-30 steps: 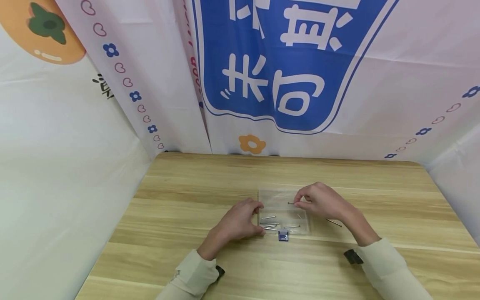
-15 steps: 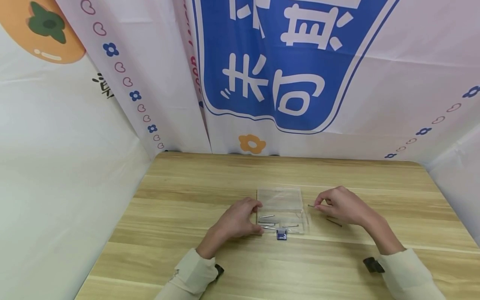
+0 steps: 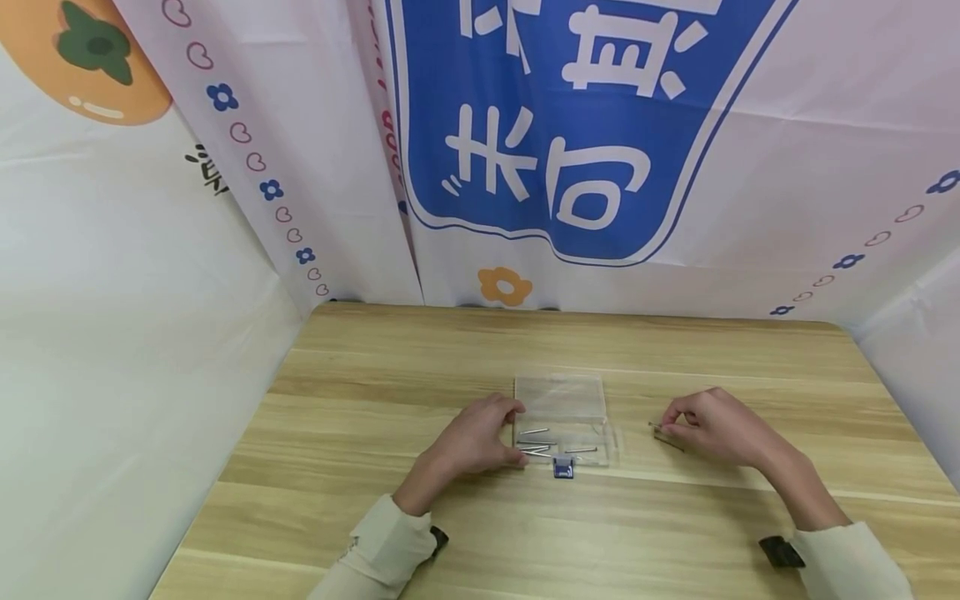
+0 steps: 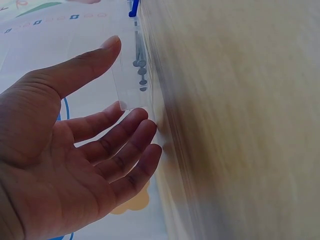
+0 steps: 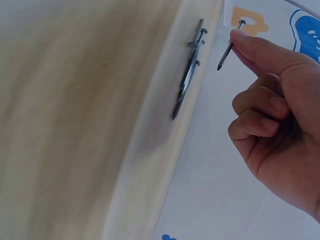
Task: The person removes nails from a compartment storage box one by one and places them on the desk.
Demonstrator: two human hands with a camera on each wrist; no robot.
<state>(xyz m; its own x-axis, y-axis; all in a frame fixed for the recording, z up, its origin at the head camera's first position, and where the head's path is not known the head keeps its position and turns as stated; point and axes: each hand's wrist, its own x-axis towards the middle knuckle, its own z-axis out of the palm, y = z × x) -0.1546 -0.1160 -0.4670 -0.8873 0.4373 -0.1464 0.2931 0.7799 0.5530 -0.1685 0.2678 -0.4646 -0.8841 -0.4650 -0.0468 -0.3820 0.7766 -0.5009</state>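
Observation:
A clear plastic box (image 3: 558,396) lies with its lid raised back on the wooden table, and several nails (image 3: 536,451) rest in its front part. My left hand (image 3: 480,435) is at the box's left side, thumb by the front corner and fingertips right at the edge; in the left wrist view its fingers are loosely bent and apart from the thumb. Off to the right, my right hand (image 3: 722,430) pinches one nail (image 5: 229,52) between thumb and forefinger, its point downward. Close below it, several loose nails (image 5: 188,75) lie bunched on the tabletop.
A small blue label (image 3: 563,469) hangs at the box's front edge. The wooden table (image 3: 375,367) reaches back to a printed cloth (image 3: 750,208) hanging behind it. Black bands (image 3: 782,552) are worn at both wrists.
My right hand has carried the nail from above the box to the right and down over the loose nails. My left hand has stayed by the box.

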